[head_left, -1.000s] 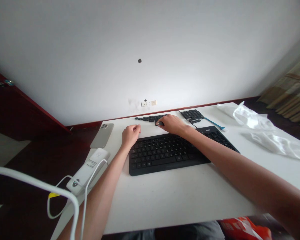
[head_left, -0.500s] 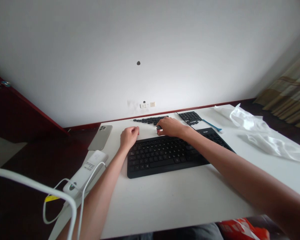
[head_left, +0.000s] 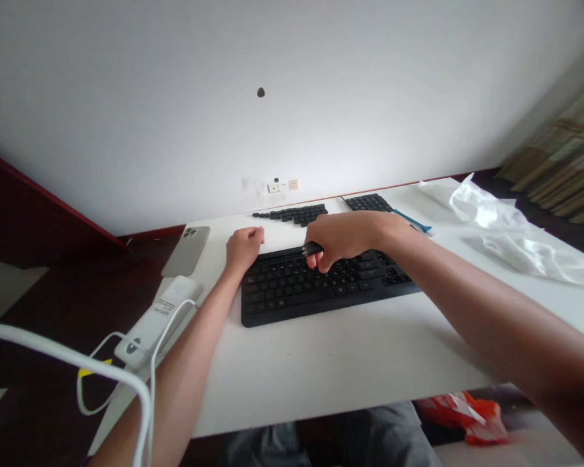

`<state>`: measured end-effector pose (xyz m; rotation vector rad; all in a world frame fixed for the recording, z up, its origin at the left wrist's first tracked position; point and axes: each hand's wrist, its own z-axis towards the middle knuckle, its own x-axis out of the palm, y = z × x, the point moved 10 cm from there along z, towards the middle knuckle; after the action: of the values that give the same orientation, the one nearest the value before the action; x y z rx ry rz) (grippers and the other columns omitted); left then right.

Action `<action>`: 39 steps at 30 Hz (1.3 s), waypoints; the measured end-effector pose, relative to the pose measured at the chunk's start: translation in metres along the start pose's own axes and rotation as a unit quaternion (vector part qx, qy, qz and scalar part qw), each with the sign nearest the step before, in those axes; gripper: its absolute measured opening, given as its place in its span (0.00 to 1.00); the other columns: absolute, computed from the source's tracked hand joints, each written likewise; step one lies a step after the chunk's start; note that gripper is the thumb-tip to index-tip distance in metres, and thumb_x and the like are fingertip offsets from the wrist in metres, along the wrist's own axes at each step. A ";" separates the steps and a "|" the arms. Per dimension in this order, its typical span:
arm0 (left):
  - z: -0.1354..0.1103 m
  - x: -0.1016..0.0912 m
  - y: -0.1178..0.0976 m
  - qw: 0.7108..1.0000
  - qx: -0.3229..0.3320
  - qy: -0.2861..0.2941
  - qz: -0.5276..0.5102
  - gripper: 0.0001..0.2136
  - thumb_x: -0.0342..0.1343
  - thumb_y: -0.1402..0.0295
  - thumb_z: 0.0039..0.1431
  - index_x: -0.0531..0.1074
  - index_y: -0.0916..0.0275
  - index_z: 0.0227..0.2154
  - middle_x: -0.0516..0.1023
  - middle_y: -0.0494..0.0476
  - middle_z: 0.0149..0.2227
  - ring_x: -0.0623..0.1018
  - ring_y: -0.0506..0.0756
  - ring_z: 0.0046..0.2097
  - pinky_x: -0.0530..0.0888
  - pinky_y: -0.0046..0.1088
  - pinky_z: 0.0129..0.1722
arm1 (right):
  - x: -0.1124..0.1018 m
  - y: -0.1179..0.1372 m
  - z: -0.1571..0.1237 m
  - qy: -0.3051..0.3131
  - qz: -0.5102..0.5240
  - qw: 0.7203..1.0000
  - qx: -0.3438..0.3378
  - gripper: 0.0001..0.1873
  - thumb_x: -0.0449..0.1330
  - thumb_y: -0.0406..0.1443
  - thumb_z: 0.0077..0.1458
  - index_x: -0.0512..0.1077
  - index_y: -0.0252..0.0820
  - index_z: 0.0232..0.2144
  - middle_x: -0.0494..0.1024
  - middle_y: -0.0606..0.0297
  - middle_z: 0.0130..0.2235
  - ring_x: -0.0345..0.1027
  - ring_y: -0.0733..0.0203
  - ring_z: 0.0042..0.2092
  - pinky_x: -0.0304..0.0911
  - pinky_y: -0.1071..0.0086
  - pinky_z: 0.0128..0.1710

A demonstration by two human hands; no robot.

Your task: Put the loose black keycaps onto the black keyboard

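Moved since the earlier frame: right hand point(head_left: 338, 239), from behind the keyboard point(head_left: 314, 295) to above it. Left to right: phone point(head_left: 187, 253) on table point(head_left: 321, 363); left hand point(head_left: 244, 248) curled beside keyboard's far corner, contents undeterminable; loose keys point(head_left: 299, 215) behind; right hand clamped on black item point(head_left: 313, 249).

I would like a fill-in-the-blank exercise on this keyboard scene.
The person's ____ hand visibly grips a slim black object above the black rectangular keyboard.
The flat grey phone lies with its camera lenses facing ____.
The thin looped cable beside the small yellow tag is ____.

Missing words: right; upward; white.
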<state>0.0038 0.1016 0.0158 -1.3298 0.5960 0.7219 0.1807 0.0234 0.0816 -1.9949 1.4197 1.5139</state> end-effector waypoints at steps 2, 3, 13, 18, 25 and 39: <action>0.000 0.000 0.000 1.000 0.005 -0.001 -0.005 0.19 0.48 0.55 0.62 0.71 0.59 0.20 0.73 0.52 0.21 0.72 0.55 0.28 0.60 0.31 0.32 | 0.010 0.006 -0.002 0.029 -0.021 0.999 0.020 0.06 0.72 0.30 0.48 0.84 0.44 0.31 0.82 0.65 0.30 0.76 0.55 0.34 0.61 0.66 0.35; 0.000 0.000 0.000 1.000 0.008 -0.002 -0.007 0.19 0.48 0.55 0.62 0.71 0.59 0.20 0.73 0.52 0.21 0.72 0.55 0.28 0.60 0.31 0.32 | 0.013 0.008 -0.002 0.035 -0.034 0.998 0.030 0.05 0.72 0.30 0.47 0.83 0.44 0.30 0.81 0.64 0.30 0.75 0.55 0.33 0.60 0.66 0.34; -0.001 -0.001 -0.002 1.000 0.018 0.000 -0.003 0.19 0.48 0.56 0.62 0.72 0.59 0.20 0.75 0.52 0.22 0.73 0.55 0.29 0.61 0.31 0.33 | 0.020 0.010 0.000 0.038 -0.099 0.992 0.065 0.04 0.72 0.32 0.48 0.83 0.42 0.31 0.81 0.59 0.33 0.74 0.55 0.34 0.58 0.66 0.31; -0.001 -0.002 -0.004 1.000 0.022 -0.004 0.000 0.19 0.48 0.57 0.62 0.72 0.59 0.20 0.76 0.53 0.23 0.74 0.55 0.30 0.62 0.30 0.33 | 0.021 0.011 0.000 0.032 -0.092 0.992 0.075 0.06 0.72 0.31 0.47 0.82 0.41 0.31 0.81 0.59 0.35 0.74 0.55 0.34 0.59 0.66 0.31; -0.001 -0.001 -0.004 1.000 0.022 -0.005 -0.002 0.19 0.48 0.56 0.62 0.72 0.59 0.20 0.77 0.53 0.23 0.74 0.56 0.31 0.63 0.30 0.34 | 0.024 0.014 0.001 0.028 -0.099 0.993 0.063 0.07 0.72 0.27 0.45 0.81 0.41 0.29 0.81 0.59 0.35 0.75 0.54 0.34 0.60 0.65 0.31; -0.001 -0.001 -0.004 1.000 0.017 -0.003 0.000 0.18 0.48 0.57 0.61 0.72 0.59 0.20 0.76 0.54 0.23 0.74 0.56 0.31 0.63 0.30 0.34 | 0.023 0.019 0.000 0.011 -0.129 0.990 0.050 0.09 0.72 0.29 0.45 0.81 0.44 0.31 0.81 0.59 0.36 0.74 0.54 0.35 0.57 0.64 0.31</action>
<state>0.0061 0.1001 0.0194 -1.2960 0.6012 0.7125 0.1651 0.0020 0.0686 -2.0461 1.1658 1.2884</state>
